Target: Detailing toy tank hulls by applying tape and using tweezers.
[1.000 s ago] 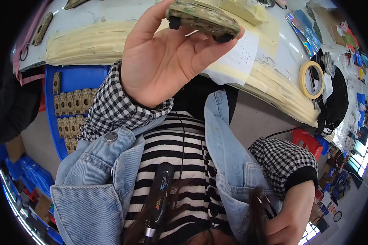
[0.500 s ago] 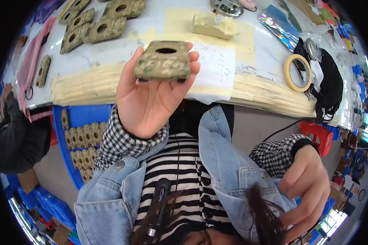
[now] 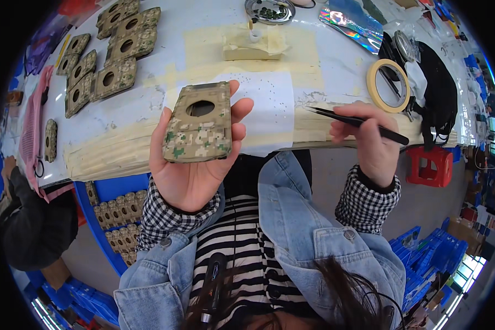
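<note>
My left hand (image 3: 190,165) holds a flat camouflage-patterned part (image 3: 199,123) with a round hole, face up, in front of the table's near edge. My right hand (image 3: 372,140) grips black tweezers (image 3: 357,124), their tip pointing left over the taped table edge. A white sheet of paper (image 3: 269,107) lies on the table between the two hands. Several more camouflage parts (image 3: 110,55) lie on the table at the far left.
A roll of beige tape (image 3: 390,85) lies to the right, a round metal dish (image 3: 269,10) and a tape-covered block (image 3: 253,47) at the back. A blue bin (image 3: 102,220) with several tan parts stands below on the left, a red stool (image 3: 432,165) on the right. Another person's dark sleeve (image 3: 33,225) is at the left.
My right hand rose from beside my lap to the table edge and now shows the tweezers. My left hand lowered and tilted the camouflage part flat toward me.
</note>
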Tool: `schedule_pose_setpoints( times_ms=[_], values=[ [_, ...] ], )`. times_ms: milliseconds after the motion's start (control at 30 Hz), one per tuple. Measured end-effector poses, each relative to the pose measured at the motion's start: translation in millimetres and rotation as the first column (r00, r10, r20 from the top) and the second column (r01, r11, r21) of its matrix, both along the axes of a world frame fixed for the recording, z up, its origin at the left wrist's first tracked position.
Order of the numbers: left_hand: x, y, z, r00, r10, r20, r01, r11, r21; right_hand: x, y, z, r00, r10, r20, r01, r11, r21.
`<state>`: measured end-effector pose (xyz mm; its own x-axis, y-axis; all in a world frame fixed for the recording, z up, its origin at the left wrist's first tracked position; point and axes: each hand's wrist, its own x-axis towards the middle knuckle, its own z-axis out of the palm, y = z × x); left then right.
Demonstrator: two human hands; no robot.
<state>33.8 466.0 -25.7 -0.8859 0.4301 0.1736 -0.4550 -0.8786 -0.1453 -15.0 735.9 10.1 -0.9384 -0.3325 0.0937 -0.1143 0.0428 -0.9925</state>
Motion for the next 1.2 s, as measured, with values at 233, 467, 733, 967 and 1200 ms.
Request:
schedule_pose_setpoints(
  times_ms=[233,467,733,967,1200],
  values=[
    [-5.5,4.0,2.5,0.999,0.008,0.040,-0.006,0.998,-0.058,-3.1,-22.0,-5.2,0.982,-0.015,0.190,0.037,0.993,-0.114],
    [-7.2,5.4,-1.9,0.999,0.014,0.049,-0.011,0.998,-0.064,-4.0,-19.5,-15.3,0.992,-0.016,0.126,0.028,0.996,-0.087],
    [-6.6,5.7,-3.0,0.999,0.003,0.051,-0.002,1.000,-0.020,-1.2,-31.2,-19.1,0.997,-0.062,0.040,0.064,0.997,-0.051],
    [-5.1,8.0,3.9,0.999,0.032,0.031,-0.028,0.989,-0.146,-3.3,-38.8,-23.9,0.987,-0.156,0.022,0.157,0.987,-0.038],
    [1.2,15.2,14.7,0.992,0.114,0.058,-0.069,0.862,-0.503,-4.7,-40.0,-26.6,0.987,-0.164,-0.007,0.164,0.986,0.013]
  ],
)
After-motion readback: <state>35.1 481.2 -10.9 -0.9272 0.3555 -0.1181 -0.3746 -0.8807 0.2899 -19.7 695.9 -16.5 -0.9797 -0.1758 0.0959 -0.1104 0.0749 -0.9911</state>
